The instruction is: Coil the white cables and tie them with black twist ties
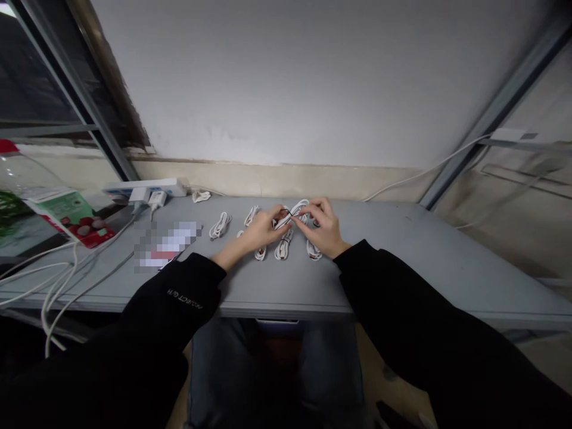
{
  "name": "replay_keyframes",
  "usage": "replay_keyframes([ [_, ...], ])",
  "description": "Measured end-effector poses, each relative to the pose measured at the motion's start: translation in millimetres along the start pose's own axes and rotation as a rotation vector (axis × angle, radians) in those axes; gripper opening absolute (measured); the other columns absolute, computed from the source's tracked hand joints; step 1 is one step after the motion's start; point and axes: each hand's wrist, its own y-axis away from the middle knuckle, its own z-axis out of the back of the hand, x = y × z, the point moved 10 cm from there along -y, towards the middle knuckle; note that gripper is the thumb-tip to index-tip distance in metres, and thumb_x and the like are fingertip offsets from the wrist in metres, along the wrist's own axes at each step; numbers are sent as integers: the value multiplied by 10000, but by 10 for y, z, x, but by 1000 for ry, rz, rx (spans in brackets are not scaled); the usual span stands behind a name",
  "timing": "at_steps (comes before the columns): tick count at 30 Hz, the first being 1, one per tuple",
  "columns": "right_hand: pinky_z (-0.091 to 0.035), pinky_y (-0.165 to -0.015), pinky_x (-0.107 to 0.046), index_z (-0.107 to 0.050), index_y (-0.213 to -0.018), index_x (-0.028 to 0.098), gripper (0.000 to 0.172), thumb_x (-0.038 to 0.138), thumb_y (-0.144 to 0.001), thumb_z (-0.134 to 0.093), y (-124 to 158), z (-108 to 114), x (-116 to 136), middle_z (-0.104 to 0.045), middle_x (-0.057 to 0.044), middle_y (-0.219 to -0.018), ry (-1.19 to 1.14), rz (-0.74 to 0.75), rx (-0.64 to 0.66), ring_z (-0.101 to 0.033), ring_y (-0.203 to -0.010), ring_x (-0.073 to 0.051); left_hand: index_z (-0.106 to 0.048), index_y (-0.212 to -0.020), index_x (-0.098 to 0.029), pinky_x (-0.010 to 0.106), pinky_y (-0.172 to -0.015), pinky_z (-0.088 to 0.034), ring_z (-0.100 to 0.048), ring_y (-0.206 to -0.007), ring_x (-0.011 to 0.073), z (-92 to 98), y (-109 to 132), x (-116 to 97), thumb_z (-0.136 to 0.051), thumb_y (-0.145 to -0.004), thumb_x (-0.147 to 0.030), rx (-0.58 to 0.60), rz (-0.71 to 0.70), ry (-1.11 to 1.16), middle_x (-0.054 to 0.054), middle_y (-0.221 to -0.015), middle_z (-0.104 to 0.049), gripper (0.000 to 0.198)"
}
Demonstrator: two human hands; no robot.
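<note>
My left hand (263,229) and my right hand (319,225) meet above the grey table, pinching a coiled white cable (285,218) between them. A thin black tie (288,213) crosses that coil near my fingertips. Several other bundled white cables lie in a row around my hands, including one (220,226) to the left and one (313,250) under my right hand. Another coil (283,245) lies just below my fingers. My hands partly hide the coils behind and beneath them.
A power strip (143,188) with a white charger (157,199) stands at the table's back left, near a small white coil (201,196). Loose white cables (53,286) hang over the left edge. A pixelated item (165,244), a green-and-red carton (69,217) and a plastic bottle (27,176) are left.
</note>
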Motion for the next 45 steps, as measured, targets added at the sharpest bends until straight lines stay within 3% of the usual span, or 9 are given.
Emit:
replay_keyframes([
  [8, -501, -612, -300, -618, -943, 226, 72, 274, -898, -588, 16, -31, 124, -622, -46, -892, 6, 150, 4, -576, -669, -145, -432, -751, -188, 236, -604, -348, -433, -617, 91, 20, -8, 22, -631, -761, -200, -37, 39, 177, -45, -685, -487, 200],
  [14, -472, -576, -269, -626, -907, 215, 56, 225, -907, -571, 30, -78, 142, -642, -30, -816, -46, 194, 27, -542, -599, -121, -497, -789, -172, 241, -605, -344, -459, -625, 94, -19, -11, 74, -657, -763, -242, -17, 69, 275, -35, -698, -521, 176],
  [20, -421, -554, -253, -613, -880, 202, 60, 179, -887, -558, 39, -128, 119, -587, 3, -715, -68, 196, 64, -482, -557, -106, -631, -836, -148, 256, -636, -356, -487, -649, 114, -58, -16, -41, -536, -867, -272, 55, -16, 143, 2, -726, -596, 159],
  [30, -408, -557, -255, -574, -837, 211, 45, 175, -854, -554, 18, -111, 120, -562, 8, -714, -116, 150, 64, -444, -535, -100, -646, -961, -163, 266, -636, -371, -492, -655, 131, -93, 6, 11, -456, -919, -319, 113, 38, 60, 10, -781, -633, 249],
  [35, -416, -555, -259, -576, -889, 217, 40, 210, -851, -580, 30, -121, 89, -567, 9, -725, -130, 117, 64, -446, -528, -99, -642, -999, -171, 294, -725, -416, -566, -762, 160, -78, 4, -23, -427, -941, -335, 111, 9, 60, 37, -871, -671, 277],
  [39, -424, -535, -256, -575, -1021, 215, 169, 239, -857, -607, 34, -98, 11, -585, 18, -713, -150, 61, 38, -456, -507, -98, -652, -961, -167, 324, -752, -433, -586, -793, 183, -65, 2, -39, -394, -955, -340, 102, -7, -5, 56, -874, -674, 311],
  [45, -456, -584, -271, -631, -1103, 237, 206, 228, -923, -533, 42, -156, 31, -673, -22, -860, -129, 130, 126, -502, -567, -110, -633, -1060, -176, 379, -858, -452, -606, -946, 220, -39, 13, -50, -410, -948, -326, 72, -31, -67, 94, -1017, -684, 291],
])
